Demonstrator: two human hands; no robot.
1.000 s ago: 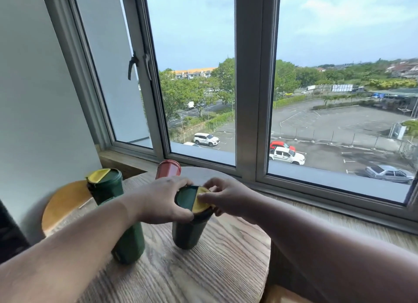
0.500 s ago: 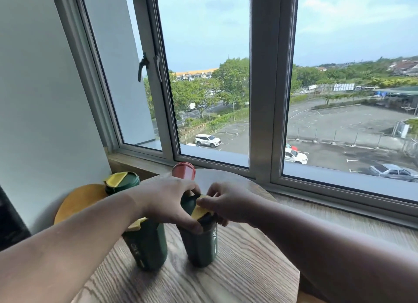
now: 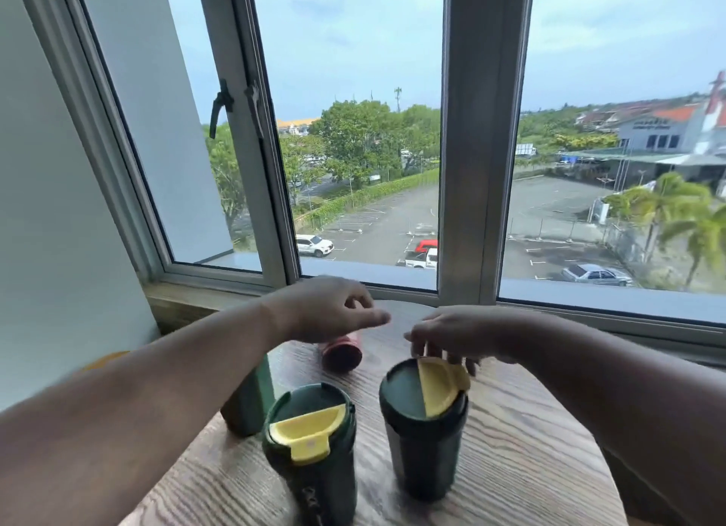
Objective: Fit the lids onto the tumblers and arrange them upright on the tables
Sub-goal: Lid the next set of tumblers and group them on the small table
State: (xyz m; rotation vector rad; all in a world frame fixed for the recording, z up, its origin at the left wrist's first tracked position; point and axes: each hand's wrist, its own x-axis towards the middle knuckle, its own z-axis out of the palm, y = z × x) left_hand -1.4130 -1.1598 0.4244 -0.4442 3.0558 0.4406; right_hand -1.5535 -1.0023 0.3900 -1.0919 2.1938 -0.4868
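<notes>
Now two dark green tumblers are standing upright on the round bench [image 3: 510,466], whose top is showing a coarse, wavy wood grain. The right tumbler [image 3: 426,447] is a smooth tapered cylinder wearing a dark green lid [image 3: 404,392] with a yellow flap [image 3: 440,384] tilting up at its far edge. The near tumbler [image 3: 314,466], just left of it, is carrying a like lid with its yellow flap [image 3: 306,431] lying flat. A third green tumbler [image 3: 247,400] is standing behind, half hidden by the left forearm, and a red tumbler [image 3: 341,353] is peeking out under the left hand, too blurred to say whether it is upright.

The right hand [image 3: 455,337] is hovering over the right tumbler with fingertips [image 3: 451,358] brushing the raised flap, curled loosely and gripping nothing firmly. The left hand [image 3: 326,309] is hanging in the air above the red tumbler, half open and empty, thumb pointing toward the right hand.

Half a second ago both hands were pressing together on the right tumbler's lid; the left one is now lifting clear while the right is easing off. A grey metal window frame [image 3: 471,172] is rising behind the bench.
</notes>
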